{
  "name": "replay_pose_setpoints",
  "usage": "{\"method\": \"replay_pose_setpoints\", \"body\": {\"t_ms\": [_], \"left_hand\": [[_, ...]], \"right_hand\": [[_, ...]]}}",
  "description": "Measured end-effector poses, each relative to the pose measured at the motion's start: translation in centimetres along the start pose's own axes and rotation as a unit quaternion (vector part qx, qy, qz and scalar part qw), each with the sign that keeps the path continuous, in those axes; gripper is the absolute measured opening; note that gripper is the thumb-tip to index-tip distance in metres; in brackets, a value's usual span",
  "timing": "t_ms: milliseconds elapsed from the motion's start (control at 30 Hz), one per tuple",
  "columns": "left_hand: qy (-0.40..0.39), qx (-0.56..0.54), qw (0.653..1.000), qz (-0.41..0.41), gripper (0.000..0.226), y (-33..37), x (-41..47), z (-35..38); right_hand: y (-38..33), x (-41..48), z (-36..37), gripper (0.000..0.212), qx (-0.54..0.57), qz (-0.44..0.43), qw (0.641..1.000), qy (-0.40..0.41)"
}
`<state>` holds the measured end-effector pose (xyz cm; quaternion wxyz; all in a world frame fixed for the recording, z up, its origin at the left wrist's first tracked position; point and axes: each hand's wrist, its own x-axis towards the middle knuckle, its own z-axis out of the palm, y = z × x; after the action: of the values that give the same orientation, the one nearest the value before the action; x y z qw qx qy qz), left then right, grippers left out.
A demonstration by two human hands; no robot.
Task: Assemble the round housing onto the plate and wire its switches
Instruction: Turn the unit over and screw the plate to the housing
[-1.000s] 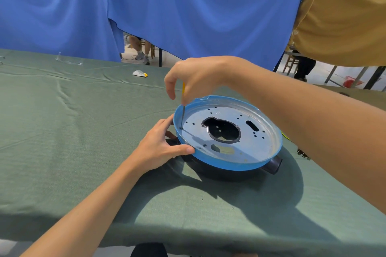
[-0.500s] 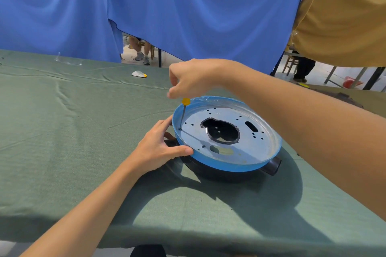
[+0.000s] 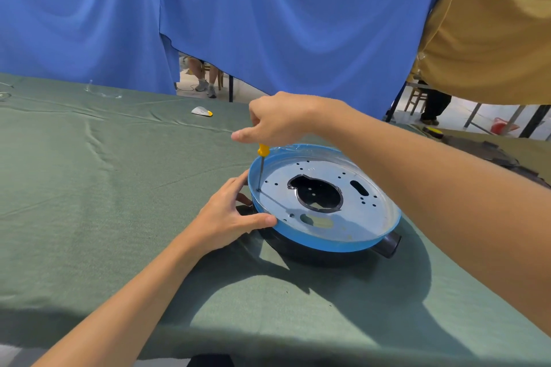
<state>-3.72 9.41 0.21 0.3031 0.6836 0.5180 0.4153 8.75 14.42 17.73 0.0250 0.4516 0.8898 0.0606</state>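
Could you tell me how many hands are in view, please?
2. The left hand holds the plate at its near-left rim; the right hand grips the screwdriver upright over its left edge.

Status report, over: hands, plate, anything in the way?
Right hand grips screwdriver, tip on plate near rim. Left hand holds plate edge. Nothing in the way.
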Motion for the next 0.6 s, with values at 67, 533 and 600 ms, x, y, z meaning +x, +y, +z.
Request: {"method": "replay_pose_setpoints", "body": {"t_ms": [67, 533, 600], "left_hand": [[0.012, -0.034, 0.999, 0.002, 0.074, 0.3, 0.0, 0.0], [0.057, -0.017, 0.983, -0.175, 0.027, 3.2, 1.1, 0.1], [0.055, -0.039, 0.981, -0.182, 0.026, 3.4, 1.0, -0.1]], "right_hand": [[0.0, -0.2, -0.7, 0.027, 0.024, -0.025, 0.999, -0.039], [0.1, 0.1, 1.2, 0.039, -0.017, -0.016, 0.997, 0.069], [0.2, -0.2, 0.2, 0.038, 0.015, -0.017, 1.0, 0.004]]}}
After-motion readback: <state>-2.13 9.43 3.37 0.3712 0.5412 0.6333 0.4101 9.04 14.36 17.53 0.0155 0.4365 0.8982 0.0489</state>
